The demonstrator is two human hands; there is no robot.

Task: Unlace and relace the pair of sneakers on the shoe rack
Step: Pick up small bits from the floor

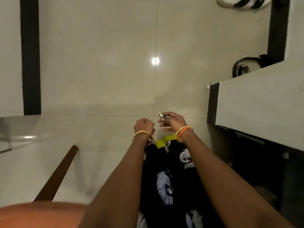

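We only get part of a white sneaker with black stripes (pixel 243 3); the top edge cuts it off, laces not visible. We can't see the left hand (pixel 144 125) fingers, they're curled under and away from us, so contents unknown. The right hand (pixel 172 123) covers most of a small dark key-like object (pixel 162 116); only a metal tip shows. The black strap thing (pixel 243 66) by the white ledge (pixel 263 89) is half hidden. The orange blur (pixel 41 214) bottom left is unidentifiable. Dark cabinet interior (pixel 256 165) is unreadable.

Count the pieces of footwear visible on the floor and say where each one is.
2. A white shoe with black stripes at the top edge, partly cut off; a black sandal at right, partly behind the white ledge. Others may be hidden.
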